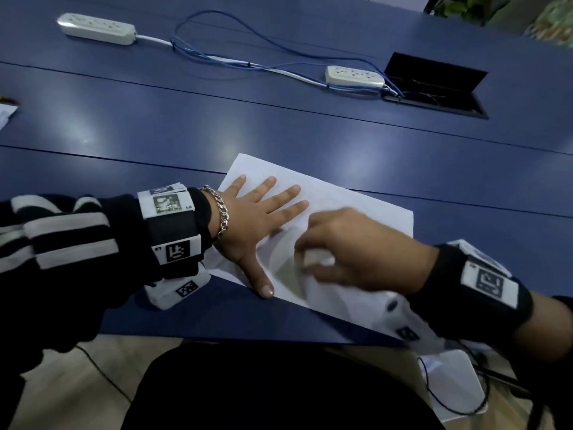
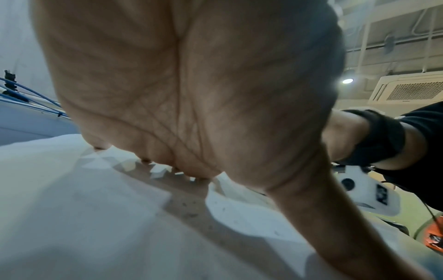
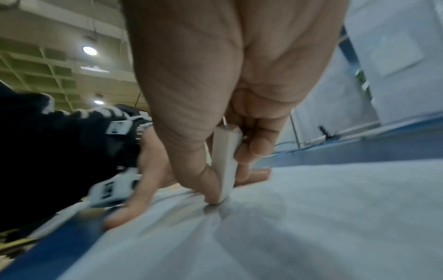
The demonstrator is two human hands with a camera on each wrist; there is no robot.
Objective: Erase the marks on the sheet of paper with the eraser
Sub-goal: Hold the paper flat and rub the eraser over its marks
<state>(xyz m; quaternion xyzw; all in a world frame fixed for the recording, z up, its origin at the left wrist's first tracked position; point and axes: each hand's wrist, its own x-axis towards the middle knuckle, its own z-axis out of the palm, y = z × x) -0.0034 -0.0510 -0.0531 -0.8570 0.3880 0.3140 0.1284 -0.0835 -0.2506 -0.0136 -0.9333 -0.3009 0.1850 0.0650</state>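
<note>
A: Nearest to the person, the right hand (image 1: 356, 246) pinches the small white block eraser (image 3: 225, 164) between thumb and fingers (image 3: 257, 147), and its lower corner is pressed on the white sheet of paper (image 1: 356, 206). The hand is blurred in the head view, so I judge it is in the middle of a rubbing stroke.

B: And the sheet, where does it lie?

A: Flat and a little turned on the dark blue bench (image 1: 155, 135), with its near corner close to the bench edge. The left hand (image 1: 260, 218) lies on the left part of the sheet with its fingers (image 1: 288, 193) straight and spread; it holds nothing, it only presses the paper down.

B: What may go wrong from here?

A: I see 3 risks. The eraser works close beside the left thumb, and a hard stroke away from that hand could wrinkle or tear the free part of the sheet. If the left palm lifts, the sheet could slide toward the edge. Also the pinch is low on the eraser, so the thumb could smear the marks. I cannot see the marks clearly; only small dark crumbs show in the left wrist view.

B: Anything farther behind?

A: 2 white power strips (image 1: 96, 27) with blue cables (image 1: 217, 54), well apart from the paper, no danger.
</note>
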